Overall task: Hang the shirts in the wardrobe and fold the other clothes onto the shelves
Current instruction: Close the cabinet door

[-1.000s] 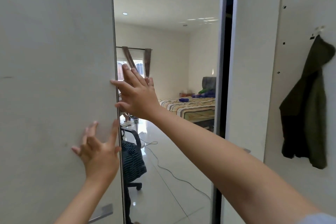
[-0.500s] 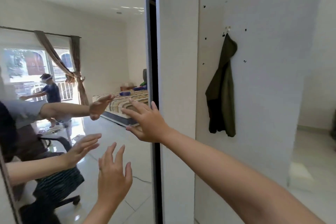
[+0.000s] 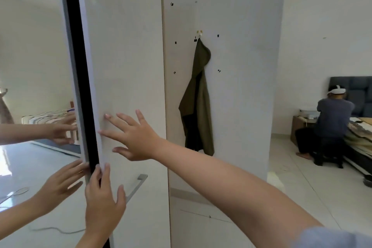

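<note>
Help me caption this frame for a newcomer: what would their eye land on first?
Both hands on the wardrobe front: the right hand spread flat on the pale door, the left hand lower, at the door's dark edge. To the left, a mirror panel reflects them; to the right, a dark green garment hangs from a hook on the wardrobe's side.

Mirrored door (image 3: 30, 86) far left, plain wardrobe door (image 3: 124, 66) right of it, dark gap between. Left hand (image 3: 102, 201) on the plain door's left edge, right hand (image 3: 134, 137) flat above it; handle (image 3: 136, 186) lower right. Garment (image 3: 198, 102) hangs from hook (image 3: 199, 34) on wardrobe side panel. Bed (image 3: 360, 135) far right, person (image 3: 330, 125) before it.
</note>
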`<state>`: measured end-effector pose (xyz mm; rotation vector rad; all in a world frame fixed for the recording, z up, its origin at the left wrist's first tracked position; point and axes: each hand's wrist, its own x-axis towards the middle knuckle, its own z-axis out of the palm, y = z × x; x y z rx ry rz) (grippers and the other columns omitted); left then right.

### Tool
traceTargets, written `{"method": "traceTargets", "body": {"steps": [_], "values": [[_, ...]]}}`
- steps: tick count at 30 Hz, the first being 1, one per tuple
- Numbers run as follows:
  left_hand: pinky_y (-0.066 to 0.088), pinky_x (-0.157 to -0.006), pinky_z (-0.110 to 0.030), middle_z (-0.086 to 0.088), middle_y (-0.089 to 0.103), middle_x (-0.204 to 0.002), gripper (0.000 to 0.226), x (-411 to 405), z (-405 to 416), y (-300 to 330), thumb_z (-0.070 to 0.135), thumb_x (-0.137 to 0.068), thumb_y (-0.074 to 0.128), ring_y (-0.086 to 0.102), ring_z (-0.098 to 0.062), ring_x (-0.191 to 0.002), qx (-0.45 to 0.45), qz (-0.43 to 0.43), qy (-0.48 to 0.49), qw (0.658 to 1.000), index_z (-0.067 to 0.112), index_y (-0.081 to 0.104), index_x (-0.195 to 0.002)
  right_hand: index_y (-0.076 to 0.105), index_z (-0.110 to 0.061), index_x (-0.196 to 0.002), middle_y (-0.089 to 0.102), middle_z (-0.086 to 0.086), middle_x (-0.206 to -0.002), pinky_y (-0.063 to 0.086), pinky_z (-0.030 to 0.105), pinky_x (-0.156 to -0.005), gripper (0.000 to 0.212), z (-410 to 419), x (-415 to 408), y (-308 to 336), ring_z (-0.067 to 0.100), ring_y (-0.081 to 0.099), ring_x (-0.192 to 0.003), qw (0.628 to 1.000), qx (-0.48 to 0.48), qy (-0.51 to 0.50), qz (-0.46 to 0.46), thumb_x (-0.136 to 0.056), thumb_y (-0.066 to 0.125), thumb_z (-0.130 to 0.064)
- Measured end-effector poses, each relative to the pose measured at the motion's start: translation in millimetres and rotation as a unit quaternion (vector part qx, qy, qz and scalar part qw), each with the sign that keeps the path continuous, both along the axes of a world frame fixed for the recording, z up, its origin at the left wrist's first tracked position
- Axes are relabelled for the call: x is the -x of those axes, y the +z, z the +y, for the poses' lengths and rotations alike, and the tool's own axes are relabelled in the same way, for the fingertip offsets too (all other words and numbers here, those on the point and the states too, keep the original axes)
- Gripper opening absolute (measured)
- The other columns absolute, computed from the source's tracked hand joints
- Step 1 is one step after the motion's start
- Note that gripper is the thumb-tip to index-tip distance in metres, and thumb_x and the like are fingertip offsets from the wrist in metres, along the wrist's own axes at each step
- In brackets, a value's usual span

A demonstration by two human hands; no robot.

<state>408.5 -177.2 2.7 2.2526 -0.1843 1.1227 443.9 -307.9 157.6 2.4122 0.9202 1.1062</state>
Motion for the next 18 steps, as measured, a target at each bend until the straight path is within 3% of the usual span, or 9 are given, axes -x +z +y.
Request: {"method": "traceTargets", "body": {"steps": [5,9,14,18], "values": [[0.045,-0.088,-0.055,-0.022,0.039,-0.126,0.062,-20.9,-10.0,-3.2,0.015,-0.079,0.052,0.045,-0.044,-0.114,0.048,-0.076,-0.005,0.996,0.003,0.041,-0.138,0.025,-0.039,-0.148,0.016,0.005,-0.160,0.029,0.061,-0.107,0.061,-12.7,-25.3,-4.2,0.030,0.028,-0.140,0.997,0.016,0.039,-0.068,-0.092,0.048,-0.049],[0.046,-0.093,-0.047,-0.020,0.046,-0.131,0.058,-18.1,-7.9,2.8,-0.006,-0.083,0.057,0.046,-0.034,-0.121,0.095,-0.090,-0.057,0.990,0.003,0.038,-0.137,0.039,-0.037,-0.143,0.032,0.014,-0.153,0.030,0.060,-0.103,0.054,-8.8,-36.9,-2.6,0.035,0.037,-0.131,0.992,-0.032,0.104,-0.068,-0.091,0.052,-0.044],[0.049,-0.094,-0.044,0.006,0.046,-0.132,0.055,-17.6,12.6,7.1,-0.008,-0.085,0.055,0.044,-0.011,-0.123,0.104,-0.090,-0.120,0.983,0.004,0.040,-0.137,0.050,-0.032,-0.138,0.043,0.022,-0.141,0.031,0.061,-0.101,0.048,9.6,-42.6,-7.3,0.036,0.043,-0.126,0.988,-0.078,0.122,-0.044,-0.091,0.052,-0.043],[0.047,-0.094,-0.019,0.013,0.045,-0.126,0.058,-14.4,21.6,14.1,-0.007,-0.086,0.056,0.043,0.011,-0.118,0.140,-0.057,-0.164,0.975,0.016,0.041,-0.137,0.059,-0.027,-0.130,0.050,0.025,-0.132,0.034,0.060,-0.099,0.045,15.6,-41.6,-0.9,0.036,0.046,-0.122,0.989,-0.072,0.117,-0.046,-0.090,0.050,-0.045]]}}
